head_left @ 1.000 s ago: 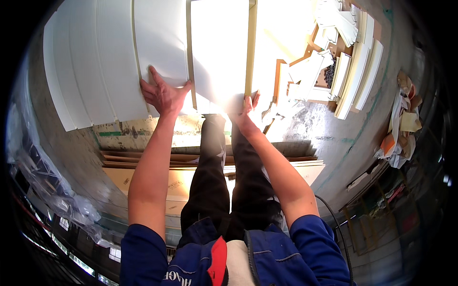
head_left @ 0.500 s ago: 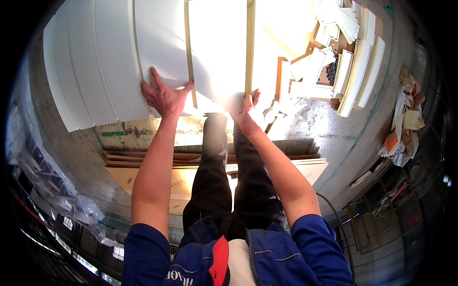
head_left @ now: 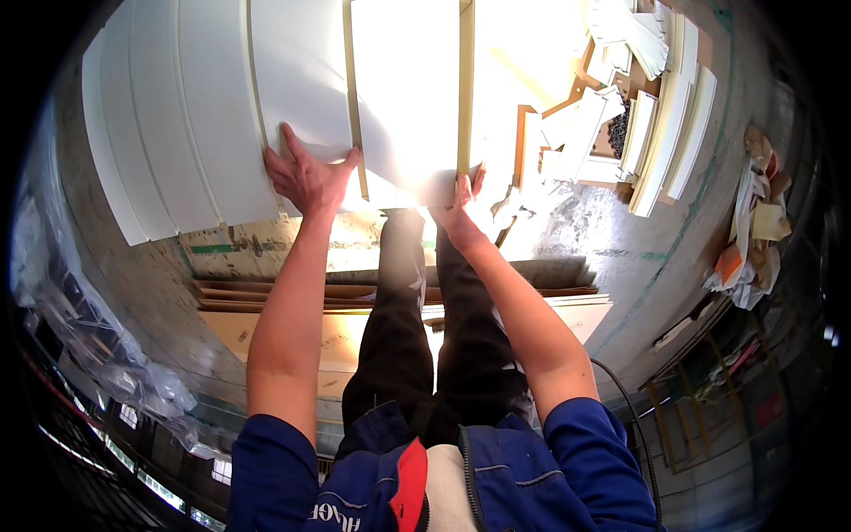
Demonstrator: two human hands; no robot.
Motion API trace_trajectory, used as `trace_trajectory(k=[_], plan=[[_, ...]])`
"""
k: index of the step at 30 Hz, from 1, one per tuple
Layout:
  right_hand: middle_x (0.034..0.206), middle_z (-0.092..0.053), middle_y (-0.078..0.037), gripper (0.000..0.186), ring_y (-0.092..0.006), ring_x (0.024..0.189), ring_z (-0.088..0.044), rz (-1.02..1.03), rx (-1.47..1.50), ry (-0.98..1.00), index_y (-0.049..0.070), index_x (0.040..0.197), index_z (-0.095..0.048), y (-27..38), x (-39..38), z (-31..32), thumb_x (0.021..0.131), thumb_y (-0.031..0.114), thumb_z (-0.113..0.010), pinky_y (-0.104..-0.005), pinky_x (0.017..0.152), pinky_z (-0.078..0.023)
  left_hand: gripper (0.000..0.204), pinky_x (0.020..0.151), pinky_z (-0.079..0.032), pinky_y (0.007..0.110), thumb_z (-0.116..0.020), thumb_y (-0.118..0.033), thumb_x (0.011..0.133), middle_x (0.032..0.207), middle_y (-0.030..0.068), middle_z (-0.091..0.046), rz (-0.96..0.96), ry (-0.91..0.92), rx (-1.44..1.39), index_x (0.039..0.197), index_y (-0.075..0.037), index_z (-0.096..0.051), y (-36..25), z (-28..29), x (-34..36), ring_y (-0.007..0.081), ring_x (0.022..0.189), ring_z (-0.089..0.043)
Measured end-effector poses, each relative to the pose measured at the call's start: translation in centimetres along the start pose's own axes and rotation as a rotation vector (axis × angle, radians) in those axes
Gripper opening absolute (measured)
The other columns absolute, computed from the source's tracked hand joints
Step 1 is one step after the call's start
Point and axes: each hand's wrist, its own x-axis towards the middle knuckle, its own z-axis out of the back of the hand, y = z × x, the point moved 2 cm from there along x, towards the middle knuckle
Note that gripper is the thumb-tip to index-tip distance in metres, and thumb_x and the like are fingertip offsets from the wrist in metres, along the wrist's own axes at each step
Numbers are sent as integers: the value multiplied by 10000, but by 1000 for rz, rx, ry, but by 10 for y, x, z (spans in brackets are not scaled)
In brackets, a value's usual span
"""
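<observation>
Several long white panels (head_left: pixel 213 115) lie side by side in front of me, with narrow cream edges showing between them. My left hand (head_left: pixel 310 180) rests on them at their near ends, fingers spread and thumb stretched to a seam. Between my hands is a brightly lit white panel (head_left: pixel 403 106). At its near right corner my right hand (head_left: pixel 463 213) is closed, thumb and fingers on either side of the cream edge strip (head_left: pixel 465 89). Glare washes out part of this panel and the surface to its right.
White offcuts and strips (head_left: pixel 660 133) lie with brown cardboard at the far right. Flattened cardboard (head_left: pixel 266 332) lies close by my legs. Crumpled wrapping (head_left: pixel 753 230) is on the right floor, clear plastic sheeting (head_left: pixel 115 346) on the left. A black cable (head_left: pixel 634 417) runs beside my right arm.
</observation>
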Motion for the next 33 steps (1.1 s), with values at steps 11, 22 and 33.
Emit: trace_trajectory(k=[11,22,33], plan=[[1499,-227,-378,777,-519,1410,-287,28,-109,-58,-99,1341,-413,-33,-7,-26,690,64,-806,-479,1118,-399,1288,1194,-161,573,-856,-501,682,1551,337,-63,-9,62,12,1578,-49,-50,-15,-6,-2,475,1468,-96],[1487,-293,-376,545,-499,1371,-351,-75,-16,30,-114,1301,-466,35,12,53,840,89,-674,-448,1161,-344,1304,1207,-170,549,-861,-500,693,1576,343,4,23,89,14,1582,-71,-10,-6,-14,1,460,1494,-42],[1495,-287,-374,524,-476,1350,-392,-203,169,19,-142,1303,-441,39,15,55,870,72,-644,-426,1138,-377,1272,1211,-189,535,-863,-496,708,1575,342,-33,28,99,0,1582,-68,-44,-9,-9,0,445,1497,-72]])
